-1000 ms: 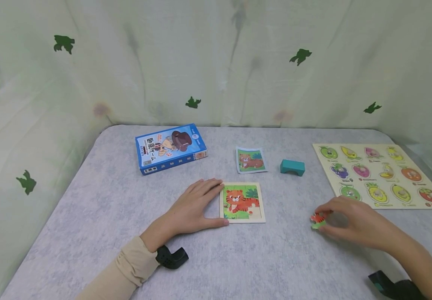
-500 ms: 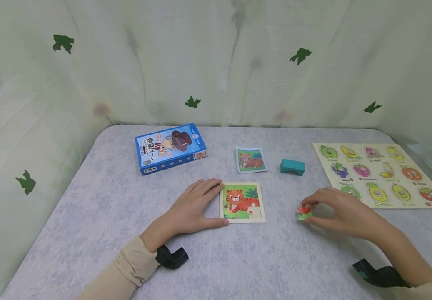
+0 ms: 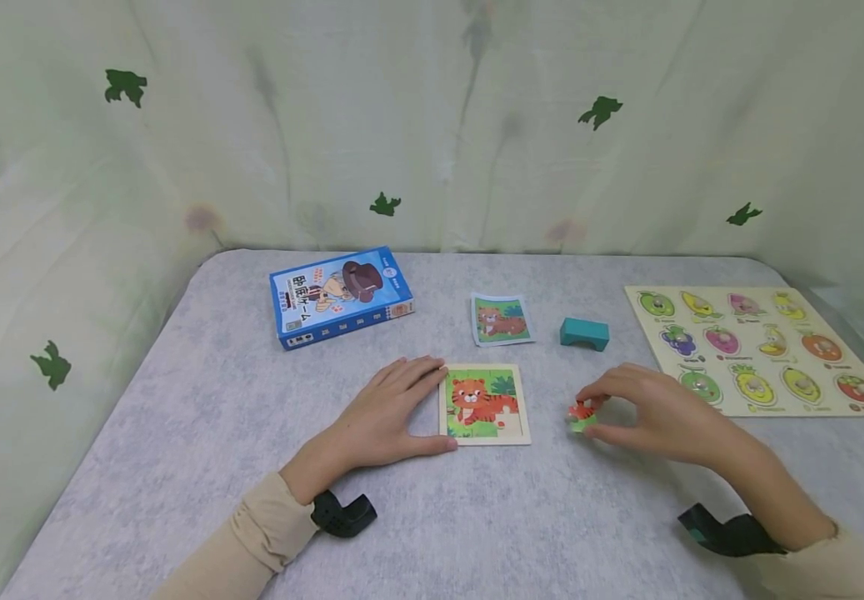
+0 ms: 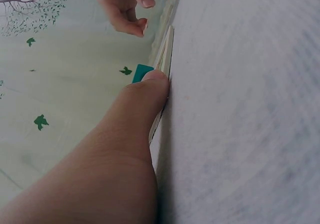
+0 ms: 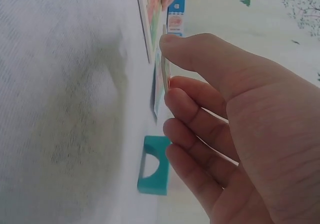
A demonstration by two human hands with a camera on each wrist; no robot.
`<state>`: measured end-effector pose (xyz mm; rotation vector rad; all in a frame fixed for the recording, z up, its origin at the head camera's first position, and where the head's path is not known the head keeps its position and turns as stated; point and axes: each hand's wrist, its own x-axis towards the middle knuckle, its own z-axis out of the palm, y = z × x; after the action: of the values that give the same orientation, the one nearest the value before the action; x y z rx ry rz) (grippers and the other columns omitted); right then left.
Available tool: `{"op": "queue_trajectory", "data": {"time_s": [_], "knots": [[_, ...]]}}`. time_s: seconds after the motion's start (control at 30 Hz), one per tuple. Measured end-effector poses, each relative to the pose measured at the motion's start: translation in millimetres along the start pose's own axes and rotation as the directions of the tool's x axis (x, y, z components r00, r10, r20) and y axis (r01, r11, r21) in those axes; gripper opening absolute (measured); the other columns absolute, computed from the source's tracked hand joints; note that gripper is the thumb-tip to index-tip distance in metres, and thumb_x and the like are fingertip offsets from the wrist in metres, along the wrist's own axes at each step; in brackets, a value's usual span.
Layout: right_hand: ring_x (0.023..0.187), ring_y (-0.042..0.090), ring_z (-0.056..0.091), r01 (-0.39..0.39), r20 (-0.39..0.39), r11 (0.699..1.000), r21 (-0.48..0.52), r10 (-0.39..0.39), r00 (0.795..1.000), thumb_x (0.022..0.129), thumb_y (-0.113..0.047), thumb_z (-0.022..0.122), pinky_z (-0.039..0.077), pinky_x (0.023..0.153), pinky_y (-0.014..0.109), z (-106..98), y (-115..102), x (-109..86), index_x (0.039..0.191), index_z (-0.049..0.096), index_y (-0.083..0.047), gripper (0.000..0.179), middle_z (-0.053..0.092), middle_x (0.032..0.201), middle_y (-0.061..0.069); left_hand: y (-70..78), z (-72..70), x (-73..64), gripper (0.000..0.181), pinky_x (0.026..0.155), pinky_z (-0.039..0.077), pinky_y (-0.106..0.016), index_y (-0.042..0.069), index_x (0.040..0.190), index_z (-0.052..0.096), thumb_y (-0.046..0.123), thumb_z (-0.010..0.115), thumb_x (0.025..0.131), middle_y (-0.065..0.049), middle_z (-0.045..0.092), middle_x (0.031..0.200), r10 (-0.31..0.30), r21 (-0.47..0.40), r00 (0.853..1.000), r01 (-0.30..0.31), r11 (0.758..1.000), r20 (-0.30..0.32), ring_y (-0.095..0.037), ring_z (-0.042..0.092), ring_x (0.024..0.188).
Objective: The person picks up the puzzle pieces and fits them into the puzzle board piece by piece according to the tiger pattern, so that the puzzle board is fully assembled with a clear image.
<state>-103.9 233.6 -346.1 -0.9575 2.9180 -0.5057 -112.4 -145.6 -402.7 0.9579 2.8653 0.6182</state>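
Observation:
A small square wooden jigsaw board (image 3: 523,408) lies mid-table, showing an orange tiger on green, with a bare gap at its lower right. My left hand (image 3: 390,412) rests along the board's left side, fingers mostly straight, index fingertip at the upper corner and thumb at the lower one. To the right, my right hand (image 3: 649,412) pinches a red-and-green jigsaw piece (image 3: 579,418) between thumb and fingers. In the right wrist view that piece (image 5: 165,63) appears edge-on, held above the table. A gap separates it from the board.
Behind the board lies a tiger picture card (image 3: 501,321), with a teal arch block (image 3: 584,333) to its right. A blue game box (image 3: 343,298) sits at the back left. A fruit peg puzzle board (image 3: 769,352) lies at the far right.
My right hand has moved left across the table with the jigsaw piece, closer to the tiger board. My left hand and the board have stayed where they were.

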Motion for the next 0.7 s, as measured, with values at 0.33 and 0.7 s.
{"op": "queue_trajectory", "data": {"time_s": [0.33,0.7], "knots": [[0.095,0.007,0.061,0.055,0.004,0.998,0.007,-0.055,0.998,0.084,-0.031,0.087,0.059,0.084,0.032,7,-10,17.4,0.114,0.077,-0.023,0.032,0.068,0.099,-0.021,-1.3,0.2,-0.6,0.1,0.131,0.016,-0.046,0.012,0.161,0.037,0.071,0.067,0.087,-0.006,0.033,0.167,0.0,0.007,1.0,0.0,1.0,-0.002,-0.022,0.027,0.156],[0.097,0.008,0.061,0.104,0.034,0.994,0.029,-0.105,0.994,0.085,-0.034,0.086,0.058,0.083,0.031,14,-22,33.5,0.114,0.077,-0.022,0.032,0.069,0.102,-0.019,-1.5,0.9,-0.2,0.099,0.131,0.015,-0.045,0.013,0.161,0.037,0.072,0.067,0.087,-0.005,0.033,0.167,0.006,-0.004,1.0,-0.006,1.0,-0.007,-0.022,0.027,0.156]]}}
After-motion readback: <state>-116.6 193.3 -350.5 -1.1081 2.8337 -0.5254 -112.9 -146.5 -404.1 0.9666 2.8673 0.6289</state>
